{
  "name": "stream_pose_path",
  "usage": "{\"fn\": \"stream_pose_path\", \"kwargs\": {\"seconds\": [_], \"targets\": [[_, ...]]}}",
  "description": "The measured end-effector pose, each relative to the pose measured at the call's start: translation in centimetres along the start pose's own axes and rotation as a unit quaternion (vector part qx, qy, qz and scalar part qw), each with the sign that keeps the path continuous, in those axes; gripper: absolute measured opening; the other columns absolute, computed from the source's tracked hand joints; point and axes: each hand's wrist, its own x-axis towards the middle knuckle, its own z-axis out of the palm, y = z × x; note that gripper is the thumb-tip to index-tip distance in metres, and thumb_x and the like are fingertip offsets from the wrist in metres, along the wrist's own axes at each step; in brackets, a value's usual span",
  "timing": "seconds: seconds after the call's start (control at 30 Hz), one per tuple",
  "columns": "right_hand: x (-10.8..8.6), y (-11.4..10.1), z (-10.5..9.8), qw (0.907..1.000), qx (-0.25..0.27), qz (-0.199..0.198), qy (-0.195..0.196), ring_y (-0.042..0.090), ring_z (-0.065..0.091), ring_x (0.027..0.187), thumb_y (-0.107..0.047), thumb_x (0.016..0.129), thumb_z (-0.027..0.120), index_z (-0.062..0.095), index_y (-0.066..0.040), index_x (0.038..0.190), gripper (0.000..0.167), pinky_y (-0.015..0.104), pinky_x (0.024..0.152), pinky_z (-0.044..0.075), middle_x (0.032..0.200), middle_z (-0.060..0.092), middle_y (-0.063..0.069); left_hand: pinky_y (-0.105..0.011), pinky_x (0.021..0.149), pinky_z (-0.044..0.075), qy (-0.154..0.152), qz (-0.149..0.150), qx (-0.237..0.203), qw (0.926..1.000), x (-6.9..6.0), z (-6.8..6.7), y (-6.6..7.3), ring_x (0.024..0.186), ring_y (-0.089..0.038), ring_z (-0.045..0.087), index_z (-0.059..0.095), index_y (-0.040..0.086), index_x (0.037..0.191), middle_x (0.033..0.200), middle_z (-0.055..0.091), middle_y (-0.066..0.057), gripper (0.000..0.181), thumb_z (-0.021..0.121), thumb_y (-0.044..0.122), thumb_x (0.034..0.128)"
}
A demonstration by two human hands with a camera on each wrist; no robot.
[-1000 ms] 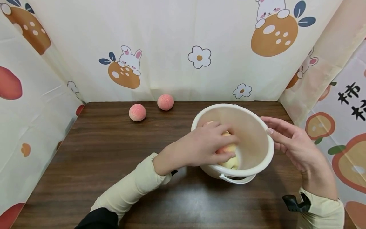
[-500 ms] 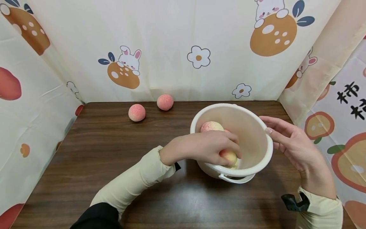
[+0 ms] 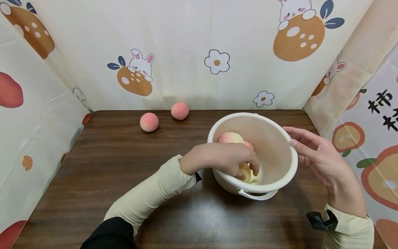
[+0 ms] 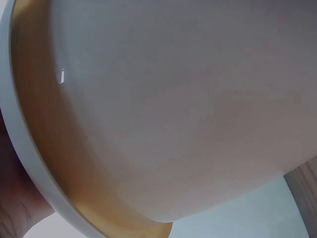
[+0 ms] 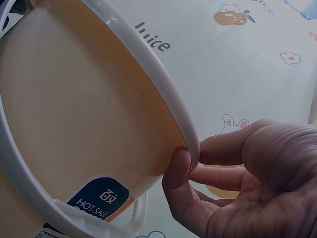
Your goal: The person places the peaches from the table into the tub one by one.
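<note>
A white bucket (image 3: 281, 166) stands tilted toward me at the right of the table, with several pink-and-yellow peaches (image 3: 230, 137) inside. My left hand (image 3: 228, 157) reaches over its near left rim, thumb and fingers curled about a yellowish peach (image 3: 245, 172) low in the bucket; the palm hides part of the fruit. At the right, my right hand (image 3: 323, 159) pinches the rim between thumb and fingers; the right wrist view shows this hand (image 5: 233, 183) on the rim (image 5: 168, 94). The bucket's wall (image 4: 173, 109) fills the left wrist view, where the held peach is out of sight.
Two pink peaches, one at the left (image 3: 149, 122) and one farther back (image 3: 180, 111), lie on the dark wooden table (image 3: 102, 166). A patterned curtain (image 3: 186, 41) rises behind the table's back edge. The bucket's handle (image 3: 259, 197) hangs at the near side.
My left hand has sunk lower into the bucket and its fingers have curled in, uncovering the peaches behind it. The right hand stays on the rim.
</note>
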Motion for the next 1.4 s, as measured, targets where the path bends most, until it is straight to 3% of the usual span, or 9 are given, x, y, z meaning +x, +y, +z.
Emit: {"fn": "stream_pose_path", "kwargs": {"seconds": [0.3, 0.43, 0.57, 0.7, 0.9, 1.1, 1.2, 1.4], "targets": [[0.1, 0.2, 0.0, 1.0, 0.0, 0.003, -0.007, 0.012, 0.074, 0.101, -0.002, 0.106, 0.052, 0.054, -0.011, 0.15, 0.045, 0.031, 0.077, 0.064, 0.121, 0.068, 0.001, -0.014, 0.1, 0.041, 0.009, -0.006, -0.019, 0.9998, -0.4, 0.3, 0.0, 0.118, -0.013, 0.061, 0.073, 0.012, 0.124, 0.121, 0.073, 0.001, 0.031, 0.068, 0.005, 0.0939], [0.0, 0.3, 0.1, 1.0, 0.003, -0.001, -0.005, 0.012, 0.074, 0.101, -0.001, 0.106, 0.051, 0.054, -0.011, 0.15, 0.045, 0.031, 0.076, 0.064, 0.121, 0.068, 0.001, -0.012, 0.1, 0.04, 0.055, -0.003, -0.01, 0.9984, -0.8, 0.5, 0.0, 0.116, -0.011, 0.059, 0.071, 0.015, 0.124, 0.116, 0.071, 0.005, 0.026, 0.062, 0.011, 0.1001], [-0.1, 0.3, 0.1, 1.0, 0.002, -0.003, 0.002, 0.012, 0.074, 0.102, 0.0, 0.106, 0.051, 0.054, -0.01, 0.15, 0.045, 0.031, 0.075, 0.064, 0.122, 0.069, 0.001, -0.01, 0.1, 0.041, 0.119, -0.001, -0.027, 0.9925, -1.3, 0.9, 0.0, 0.115, -0.007, 0.059, 0.07, 0.017, 0.121, 0.114, 0.071, 0.01, 0.021, 0.057, 0.015, 0.1049], [-0.1, 0.2, 0.2, 0.9998, -0.006, 0.0, 0.017, 0.012, 0.074, 0.101, 0.0, 0.106, 0.051, 0.054, -0.009, 0.15, 0.045, 0.031, 0.074, 0.064, 0.122, 0.07, 0.001, -0.01, 0.1, 0.042, 0.192, 0.019, -0.041, 0.9804, -1.8, 1.2, 0.0, 0.113, -0.003, 0.061, 0.072, 0.016, 0.119, 0.116, 0.072, 0.01, 0.019, 0.059, 0.016, 0.1055], [-0.1, 0.2, 0.3, 0.9999, -0.004, -0.002, 0.012, 0.012, 0.074, 0.102, 0.0, 0.106, 0.051, 0.053, -0.008, 0.15, 0.045, 0.031, 0.074, 0.064, 0.123, 0.069, 0.001, -0.014, 0.097, 0.043, 0.301, 0.057, -0.026, 0.9516, -2.6, 1.4, -0.6, 0.102, -0.005, 0.061, 0.073, 0.015, 0.113, 0.112, 0.071, 0.007, 0.016, 0.059, 0.014, 0.1043], [0.0, 0.1, 0.3, 0.9998, -0.003, 0.0, 0.019, 0.012, 0.074, 0.1, 0.001, 0.106, 0.051, 0.054, -0.008, 0.149, 0.045, 0.031, 0.074, 0.064, 0.12, 0.069, 0.002, -0.025, 0.113, 0.04, 0.373, 0.099, -0.036, 0.9218, -3.6, 1.2, -1.5, 0.118, -0.012, 0.057, 0.074, 0.011, 0.109, 0.116, 0.069, 0.001, 0.018, 0.059, 0.007, 0.102], [0.0, 0.1, 0.2, 0.9998, -0.001, -0.002, 0.019, 0.012, 0.073, 0.099, 0.001, 0.106, 0.051, 0.054, -0.008, 0.149, 0.045, 0.03, 0.074, 0.064, 0.119, 0.068, 0.002, -0.025, 0.111, 0.041, 0.396, 0.091, -0.04, 0.9128, -4.2, 0.8, -1.7, 0.119, -0.012, 0.057, 0.075, 0.01, 0.111, 0.118, 0.067, 0.0, 0.024, 0.055, 0.002, 0.0997], [0.0, 0.0, 0.1, 0.9999, 0.004, -0.005, 0.015, 0.012, 0.074, 0.099, 0.002, 0.106, 0.05, 0.053, -0.007, 0.15, 0.045, 0.03, 0.073, 0.064, 0.12, 0.069, 0.002, -0.027, 0.106, 0.045, 0.425, 0.038, -0.013, 0.9043, -5.7, 0.2, -2.4, 0.117, -0.015, 0.059, 0.075, 0.01, 0.114, 0.121, 0.069, -0.001, 0.024, 0.055, 0.004, 0.1005]]}}
